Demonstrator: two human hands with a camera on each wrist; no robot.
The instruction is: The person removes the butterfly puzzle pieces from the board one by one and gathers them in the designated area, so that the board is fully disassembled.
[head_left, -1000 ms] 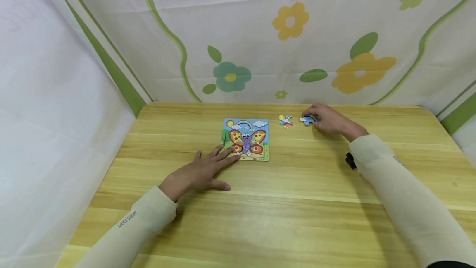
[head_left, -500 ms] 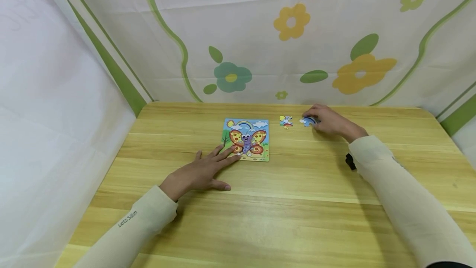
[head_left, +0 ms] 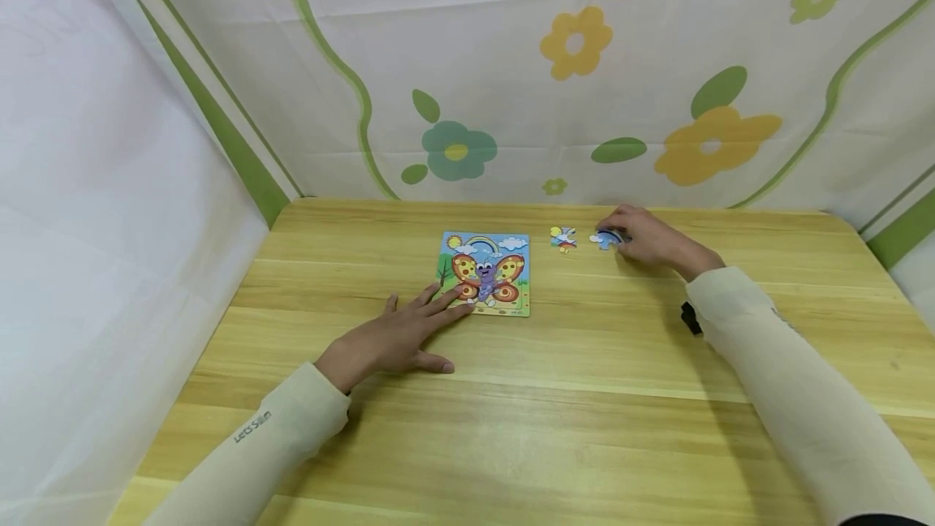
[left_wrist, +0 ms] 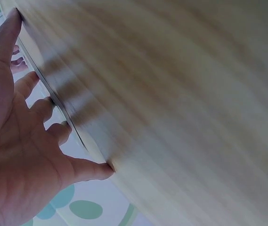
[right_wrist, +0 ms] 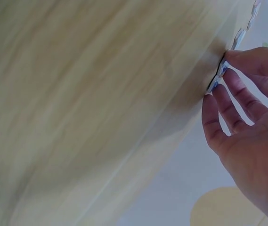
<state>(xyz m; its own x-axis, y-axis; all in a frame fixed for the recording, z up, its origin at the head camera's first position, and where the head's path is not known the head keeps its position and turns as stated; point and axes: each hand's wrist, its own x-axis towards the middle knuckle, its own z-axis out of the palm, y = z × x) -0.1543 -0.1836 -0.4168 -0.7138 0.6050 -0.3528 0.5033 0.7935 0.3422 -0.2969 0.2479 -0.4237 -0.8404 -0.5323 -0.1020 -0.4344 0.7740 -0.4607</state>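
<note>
A square butterfly jigsaw puzzle (head_left: 485, 273) in its board lies flat on the table, showing a sun, a rainbow and clouds. My left hand (head_left: 405, 335) spreads its fingers, with fingertips resting on the lower left of the puzzle and the thumb on the wood; the left wrist view has this hand (left_wrist: 28, 146) from the palm side. Farther right, my right hand (head_left: 643, 238) holds a blue rainbow puzzle piece (head_left: 607, 239) at the tabletop between thumb and fingers. In the right wrist view, the fingertips (right_wrist: 209, 101) and thumb are at the piece's edges (right_wrist: 217, 77).
Between the puzzle and my right hand lie loose puzzle pieces (head_left: 563, 239), yellow, white and red. A wooden table (head_left: 511, 428) carries everything. A white cloth with printed flowers (head_left: 511, 88) hangs behind its far edge. Something small and black (head_left: 690, 319) shows beside the right cuff.
Both hands stay in place, as do the puzzle and the loose pieces. Only the head view shifts very slightly.
</note>
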